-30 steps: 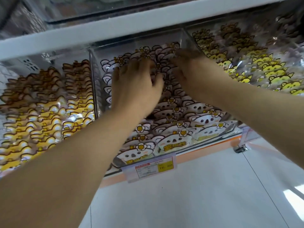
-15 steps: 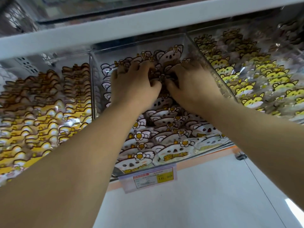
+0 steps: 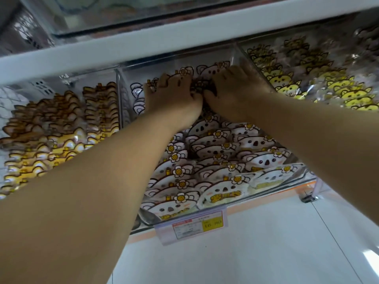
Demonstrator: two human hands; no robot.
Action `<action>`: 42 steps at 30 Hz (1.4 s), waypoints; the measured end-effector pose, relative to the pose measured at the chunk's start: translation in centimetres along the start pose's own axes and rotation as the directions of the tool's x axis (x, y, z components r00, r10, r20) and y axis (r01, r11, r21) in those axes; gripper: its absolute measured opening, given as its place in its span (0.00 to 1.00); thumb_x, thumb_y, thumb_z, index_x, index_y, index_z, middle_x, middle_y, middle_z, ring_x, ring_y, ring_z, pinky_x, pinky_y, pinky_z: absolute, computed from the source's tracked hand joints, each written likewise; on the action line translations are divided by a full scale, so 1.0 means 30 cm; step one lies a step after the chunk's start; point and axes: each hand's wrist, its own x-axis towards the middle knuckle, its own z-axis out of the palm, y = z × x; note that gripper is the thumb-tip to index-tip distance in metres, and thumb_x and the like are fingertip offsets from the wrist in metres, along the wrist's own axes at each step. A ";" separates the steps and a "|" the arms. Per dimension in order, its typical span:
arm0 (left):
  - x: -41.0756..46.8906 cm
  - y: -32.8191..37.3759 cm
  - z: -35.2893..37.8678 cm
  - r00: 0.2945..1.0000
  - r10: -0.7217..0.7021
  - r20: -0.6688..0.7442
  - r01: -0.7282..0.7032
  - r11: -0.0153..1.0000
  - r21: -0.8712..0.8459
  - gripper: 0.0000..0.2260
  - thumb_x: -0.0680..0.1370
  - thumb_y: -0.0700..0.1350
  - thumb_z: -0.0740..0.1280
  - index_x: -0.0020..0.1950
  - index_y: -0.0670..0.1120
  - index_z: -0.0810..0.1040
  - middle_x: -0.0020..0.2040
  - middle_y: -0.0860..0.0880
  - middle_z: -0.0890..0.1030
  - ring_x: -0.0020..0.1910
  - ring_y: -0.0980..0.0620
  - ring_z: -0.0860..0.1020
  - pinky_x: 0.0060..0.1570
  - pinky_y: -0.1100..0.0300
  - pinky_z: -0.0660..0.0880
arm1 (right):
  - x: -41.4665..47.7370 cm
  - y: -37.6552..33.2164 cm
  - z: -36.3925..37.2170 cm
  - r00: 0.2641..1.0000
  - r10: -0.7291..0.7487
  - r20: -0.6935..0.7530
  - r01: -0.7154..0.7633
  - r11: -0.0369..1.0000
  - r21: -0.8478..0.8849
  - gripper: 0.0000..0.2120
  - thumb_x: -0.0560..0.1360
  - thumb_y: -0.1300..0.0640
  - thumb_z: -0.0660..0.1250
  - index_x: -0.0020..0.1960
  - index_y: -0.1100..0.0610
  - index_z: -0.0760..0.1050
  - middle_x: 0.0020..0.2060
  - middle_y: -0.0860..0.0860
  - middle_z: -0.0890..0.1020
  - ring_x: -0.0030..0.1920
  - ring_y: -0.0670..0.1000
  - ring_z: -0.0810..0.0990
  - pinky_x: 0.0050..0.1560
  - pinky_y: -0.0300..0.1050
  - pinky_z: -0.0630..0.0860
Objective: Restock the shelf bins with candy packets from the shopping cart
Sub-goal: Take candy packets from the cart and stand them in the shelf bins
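Two bare forearms reach up into a clear plastic shelf bin (image 3: 120, 107), the middle one of three under a white shelf edge (image 3: 143, 46). A second ago the hands sat apart. Now they have drawn together at the back of the bin, thumbs touching. Upright packets now show above the fingertips there.

The left hand (image 3: 172, 95) bends its spread fingers over the tops of the rear packets, a closed grip on them. The right hand (image 3: 235, 89) lies against the bin's right wall. Its fingers are blurred, so whether its grip holds packets or only presses them cannot be told.

This looks like a batch being seated and squared off at the rear, so this load seems nearly placed. The shopping cart is out of view.

The white koala-faced candy packets with yellow flowers (image 3: 215, 189) fill the bin in overlapping rows, glossy and slightly puffed. These koala packets reach down to the front lip, above a price label (image 3: 190, 224). Brown-and-yellow packets (image 3: 51, 130) fill the left bin, and yellow cat-faced packets (image 3: 307, 85) the right.
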 end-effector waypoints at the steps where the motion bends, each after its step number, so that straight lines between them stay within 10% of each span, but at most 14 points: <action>1: -0.017 -0.003 0.000 1.000 0.008 -0.011 -0.008 0.999 0.045 0.27 0.80 0.57 0.45 0.76 0.51 0.63 0.76 0.46 0.66 0.77 0.43 0.59 0.73 0.33 0.53 | -0.009 -0.008 -0.002 0.999 0.019 0.031 -0.019 1.000 0.012 0.33 0.81 0.38 0.44 0.72 0.60 0.67 0.69 0.60 0.72 0.71 0.60 0.66 0.75 0.58 0.56; 6: -0.071 0.017 -0.010 0.998 -0.059 0.008 0.057 0.986 0.157 0.23 0.83 0.54 0.47 0.75 0.47 0.65 0.73 0.42 0.69 0.74 0.40 0.64 0.72 0.31 0.54 | 0.009 -0.009 -0.010 0.991 0.058 0.121 -0.066 0.996 0.065 0.37 0.78 0.31 0.46 0.71 0.59 0.69 0.67 0.63 0.74 0.69 0.62 0.70 0.74 0.56 0.59; 12: -0.011 0.004 -0.023 0.995 -0.069 0.072 0.065 0.996 0.061 0.29 0.83 0.58 0.48 0.82 0.51 0.46 0.82 0.47 0.42 0.81 0.44 0.46 0.75 0.34 0.43 | 0.077 0.026 0.020 0.998 -0.040 0.050 0.035 0.995 0.098 0.42 0.78 0.31 0.49 0.81 0.57 0.43 0.81 0.54 0.44 0.80 0.55 0.42 0.77 0.56 0.39; 20: 0.041 -0.022 -0.013 0.992 -0.123 -0.039 0.121 0.991 -0.053 0.37 0.76 0.63 0.61 0.79 0.46 0.54 0.77 0.43 0.57 0.76 0.38 0.54 0.71 0.41 0.59 | 0.089 0.006 0.028 0.998 0.024 -0.063 -0.017 0.994 0.108 0.40 0.78 0.33 0.53 0.79 0.58 0.52 0.77 0.60 0.61 0.77 0.61 0.54 0.74 0.60 0.54; 26: 0.024 -0.015 -0.019 0.995 -0.095 -0.003 0.095 0.995 0.022 0.30 0.77 0.62 0.56 0.73 0.47 0.67 0.75 0.46 0.61 0.78 0.38 0.49 0.73 0.30 0.44 | 0.031 -0.009 0.022 0.996 0.046 -0.073 -0.039 0.995 0.095 0.34 0.80 0.37 0.50 0.74 0.61 0.66 0.74 0.58 0.67 0.77 0.57 0.57 0.76 0.55 0.51; 29: -0.020 -0.011 -0.007 0.996 -0.058 -0.065 0.057 0.998 -0.024 0.25 0.77 0.59 0.57 0.69 0.48 0.69 0.70 0.45 0.70 0.73 0.38 0.60 0.71 0.33 0.56 | -0.006 -0.006 0.097 0.905 0.004 -0.426 0.000 1.000 0.011 0.28 0.78 0.43 0.56 0.54 0.67 0.79 0.51 0.65 0.82 0.55 0.64 0.79 0.67 0.59 0.69; 32: -0.049 0.002 0.000 0.988 -0.065 -0.142 0.067 0.998 0.007 0.23 0.78 0.57 0.57 0.70 0.48 0.69 0.67 0.45 0.74 0.71 0.38 0.65 0.73 0.34 0.54 | -0.034 -0.017 0.134 0.825 0.025 -0.565 -0.041 0.999 -0.015 0.27 0.77 0.44 0.58 0.44 0.68 0.81 0.39 0.64 0.83 0.43 0.65 0.81 0.58 0.58 0.75; 37: -0.072 -0.005 -0.007 0.973 0.011 -0.232 -0.013 1.000 -0.006 0.24 0.80 0.56 0.57 0.74 0.49 0.66 0.70 0.45 0.73 0.72 0.39 0.67 0.74 0.32 0.51 | -0.048 -0.022 0.059 0.957 0.036 -0.289 -0.002 0.993 0.117 0.39 0.76 0.36 0.43 0.73 0.62 0.68 0.68 0.63 0.74 0.71 0.63 0.69 0.75 0.59 0.58; 42: -0.105 -0.089 -0.039 0.990 -0.104 -0.100 0.111 0.992 0.066 0.30 0.81 0.63 0.51 0.81 0.52 0.51 0.80 0.37 0.53 0.78 0.33 0.52 0.77 0.39 0.45 | -0.130 -0.105 0.015 0.976 -0.060 -0.208 0.087 0.988 0.125 0.33 0.80 0.36 0.46 0.80 0.53 0.56 0.79 0.56 0.57 0.79 0.60 0.54 0.76 0.65 0.50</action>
